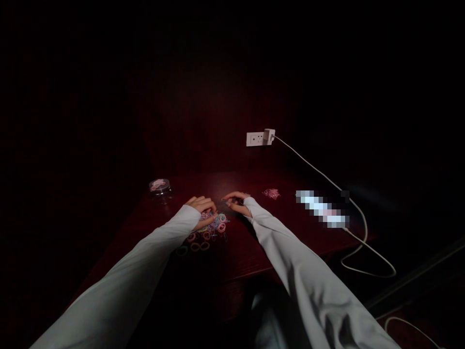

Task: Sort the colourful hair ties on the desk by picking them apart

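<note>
My left hand [204, 208] bends over a mixed pile of small hair ties [221, 227] and thin clip-like pieces in pink, green, yellow and purple. Its thumb and index tips come close together at the pile's top edge; whatever lies between them is too small to make out. To the right and slightly farther back, my right hand [238, 201] hovers low with curved fingers. A narrow dark gap separates its thumb from the forefinger, and no object shows in it. Beyond this hand lies a separate heap of small pink pieces [271, 194].
A clear round jar [160, 186] with a pinkish lid stands back left on the dark red table [247, 257]. A blurred-out bright device [321, 208] lies at right, its white cable [312, 165] running to a charger [269, 136] in the wall socket [254, 139]. Surroundings are very dark.
</note>
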Available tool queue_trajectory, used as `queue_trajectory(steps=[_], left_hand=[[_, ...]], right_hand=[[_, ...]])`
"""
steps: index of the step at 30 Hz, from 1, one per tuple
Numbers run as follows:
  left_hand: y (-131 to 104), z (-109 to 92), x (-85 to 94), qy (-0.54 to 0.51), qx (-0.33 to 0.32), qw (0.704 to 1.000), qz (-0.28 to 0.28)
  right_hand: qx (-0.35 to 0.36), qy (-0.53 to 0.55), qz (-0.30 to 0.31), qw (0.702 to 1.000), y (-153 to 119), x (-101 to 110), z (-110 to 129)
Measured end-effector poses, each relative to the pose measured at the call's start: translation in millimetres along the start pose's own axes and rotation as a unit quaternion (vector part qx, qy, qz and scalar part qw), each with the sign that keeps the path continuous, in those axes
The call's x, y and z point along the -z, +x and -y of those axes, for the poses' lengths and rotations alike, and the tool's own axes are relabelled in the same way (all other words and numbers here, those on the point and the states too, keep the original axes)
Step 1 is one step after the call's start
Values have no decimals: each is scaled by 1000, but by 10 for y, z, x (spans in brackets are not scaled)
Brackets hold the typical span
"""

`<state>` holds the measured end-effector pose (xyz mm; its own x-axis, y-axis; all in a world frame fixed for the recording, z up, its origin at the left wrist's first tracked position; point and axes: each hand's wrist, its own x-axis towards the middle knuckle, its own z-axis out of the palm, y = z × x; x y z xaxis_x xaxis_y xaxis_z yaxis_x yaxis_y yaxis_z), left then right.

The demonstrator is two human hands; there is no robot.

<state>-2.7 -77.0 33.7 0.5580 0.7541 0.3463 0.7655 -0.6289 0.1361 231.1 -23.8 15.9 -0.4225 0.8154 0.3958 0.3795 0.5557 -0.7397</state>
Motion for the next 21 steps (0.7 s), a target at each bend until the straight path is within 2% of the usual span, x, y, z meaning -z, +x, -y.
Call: queue_trajectory(steps=[2, 5, 16, 21], left_hand=[[-9, 5, 14, 6, -14, 1000, 11], [-34, -22, 61, 9, -33, 999, 23], [-41, -114, 191, 12, -38, 997, 59], [-42, -107, 181, 8, -31, 998, 56]], right_hand=[[3, -2, 56, 998, -30, -40, 9], [28, -16, 98, 995, -95, -32, 19], [22, -84, 141, 986, -193, 81, 141], [9, -53, 120, 991, -167, 58, 93]])
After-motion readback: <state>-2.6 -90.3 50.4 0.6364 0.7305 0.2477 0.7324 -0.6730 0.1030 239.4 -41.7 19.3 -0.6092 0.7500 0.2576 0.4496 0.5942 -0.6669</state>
